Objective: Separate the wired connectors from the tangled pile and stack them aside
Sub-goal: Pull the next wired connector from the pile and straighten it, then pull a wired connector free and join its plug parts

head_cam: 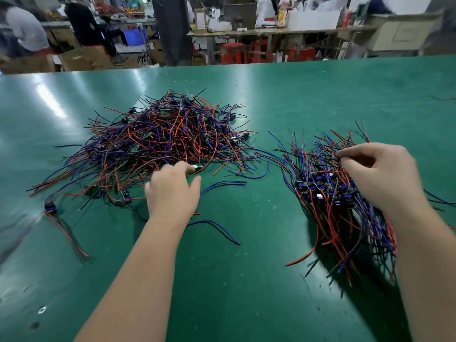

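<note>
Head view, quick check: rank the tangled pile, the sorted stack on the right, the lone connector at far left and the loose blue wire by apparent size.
1. tangled pile
2. sorted stack, though it lies nearer the camera
3-4. lone connector with its wires and loose blue wire look alike; not ranked.

Green table (246, 292) fronts a workshop with cluttered benches (271, 33) and red stools (233, 54).
</note>
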